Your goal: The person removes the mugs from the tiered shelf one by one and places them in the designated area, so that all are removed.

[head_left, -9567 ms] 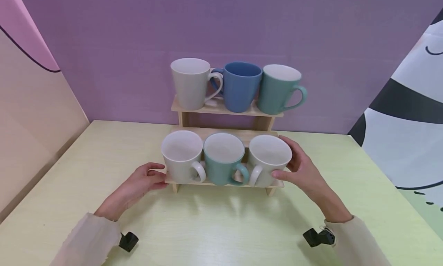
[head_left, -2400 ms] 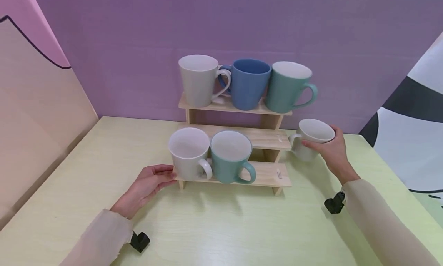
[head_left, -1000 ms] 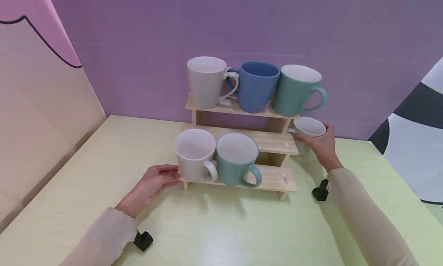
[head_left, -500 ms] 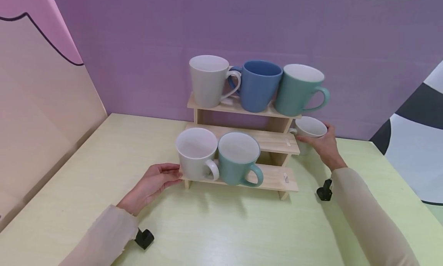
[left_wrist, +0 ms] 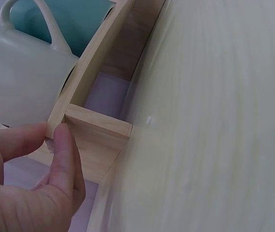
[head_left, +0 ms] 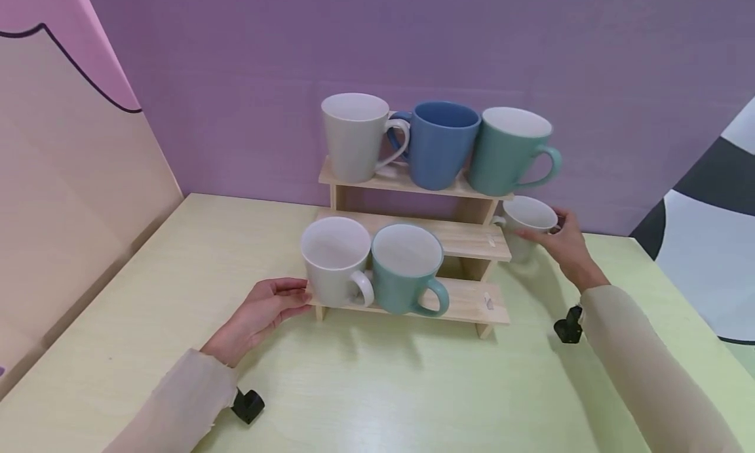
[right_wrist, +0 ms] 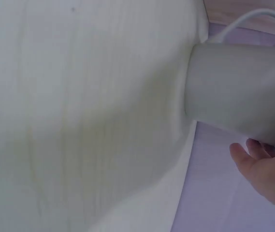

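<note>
My left hand [head_left: 262,315] pinches the left end of the bottom tier of a wooden tiered shelf [head_left: 472,302]; the left wrist view shows the board's corner between thumb and fingers [left_wrist: 62,159]. A white mug [head_left: 527,233] stands upright on the table, right of the shelf, its handle turned left toward the shelf. My right hand [head_left: 569,250] is at that mug's right side, fingers loosened. In the right wrist view the thumb [right_wrist: 241,157] stands apart from the mug [right_wrist: 238,92]; the other fingers are partly hidden behind it.
On the bottom tier are a white mug [head_left: 335,263] and a light teal mug [head_left: 407,269]. The top tier bears a white mug [head_left: 355,138], a blue mug [head_left: 442,148] and a green mug [head_left: 510,153]. A purple wall [head_left: 236,112] stands behind the table [head_left: 383,394].
The white mug from the bottom tier's right end was carried to the table right of the shelf. In the last half second my right hand has loosened and drawn slightly right.
</note>
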{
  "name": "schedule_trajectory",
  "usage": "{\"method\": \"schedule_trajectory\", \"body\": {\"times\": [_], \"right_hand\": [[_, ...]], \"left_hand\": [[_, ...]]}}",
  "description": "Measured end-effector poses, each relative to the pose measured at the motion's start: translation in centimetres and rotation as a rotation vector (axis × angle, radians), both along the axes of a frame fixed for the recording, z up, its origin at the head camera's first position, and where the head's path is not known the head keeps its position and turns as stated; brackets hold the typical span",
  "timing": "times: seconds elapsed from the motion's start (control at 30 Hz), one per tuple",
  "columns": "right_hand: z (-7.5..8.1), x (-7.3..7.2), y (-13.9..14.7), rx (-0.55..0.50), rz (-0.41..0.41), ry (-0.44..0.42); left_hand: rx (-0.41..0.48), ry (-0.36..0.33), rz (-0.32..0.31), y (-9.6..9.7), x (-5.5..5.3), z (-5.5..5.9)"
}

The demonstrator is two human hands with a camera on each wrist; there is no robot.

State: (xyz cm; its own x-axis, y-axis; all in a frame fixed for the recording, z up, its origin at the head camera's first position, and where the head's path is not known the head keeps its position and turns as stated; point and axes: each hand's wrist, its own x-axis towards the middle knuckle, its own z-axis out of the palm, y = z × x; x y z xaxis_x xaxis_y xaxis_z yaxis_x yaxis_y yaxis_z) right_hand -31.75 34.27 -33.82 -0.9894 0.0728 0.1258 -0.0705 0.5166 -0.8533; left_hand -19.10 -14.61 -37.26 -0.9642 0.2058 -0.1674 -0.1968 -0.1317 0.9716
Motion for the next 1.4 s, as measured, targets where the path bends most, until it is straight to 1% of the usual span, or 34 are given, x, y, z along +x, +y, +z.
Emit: {"method": "schedule_trajectory", "body": {"times": [0.13, 0.27, 0.53, 0.8, 1.03, 1.17, 1.23, 1.4], "right_hand": [[0.7, 0.6, 0.4, 0.043, -0.009, -0.044], [1.2, 1.2, 0.9, 0.065, -0.005, -0.064], [1.6, 2.1, 2.0, 0.064, 0.049, -0.05], [2.2, 3.7, 2.7, 0.088, 0.103, 0.001], [3.5, 4.8, 2.9, 0.131, 0.124, -0.039], [4.3, 5.1, 3.1, 0.14, 0.137, -0.017], [4.8, 5.3, 3.1, 0.16, 0.141, -0.005], [6.1, 6.0, 2.9, 0.196, 0.159, -0.007]], "left_hand": [[0.007, -0.003, -0.001, 0.0, 0.0, 0.0], [0.009, -0.002, -0.004, 0.0, 0.1, 0.0], [0.002, 0.008, -0.007, 0.0, 0.1, 0.0], [-0.009, 0.019, -0.014, 0.1, 0.2, 0.1], [-0.018, 0.004, -0.01, 0.2, 0.3, 0.3], [-0.009, -0.002, -0.008, 0.2, 0.2, 0.2], [-0.011, -0.005, -0.007, 0.2, 0.2, 0.2], [-0.022, -0.009, -0.007, 0.1, 0.2, 0.2]]}}
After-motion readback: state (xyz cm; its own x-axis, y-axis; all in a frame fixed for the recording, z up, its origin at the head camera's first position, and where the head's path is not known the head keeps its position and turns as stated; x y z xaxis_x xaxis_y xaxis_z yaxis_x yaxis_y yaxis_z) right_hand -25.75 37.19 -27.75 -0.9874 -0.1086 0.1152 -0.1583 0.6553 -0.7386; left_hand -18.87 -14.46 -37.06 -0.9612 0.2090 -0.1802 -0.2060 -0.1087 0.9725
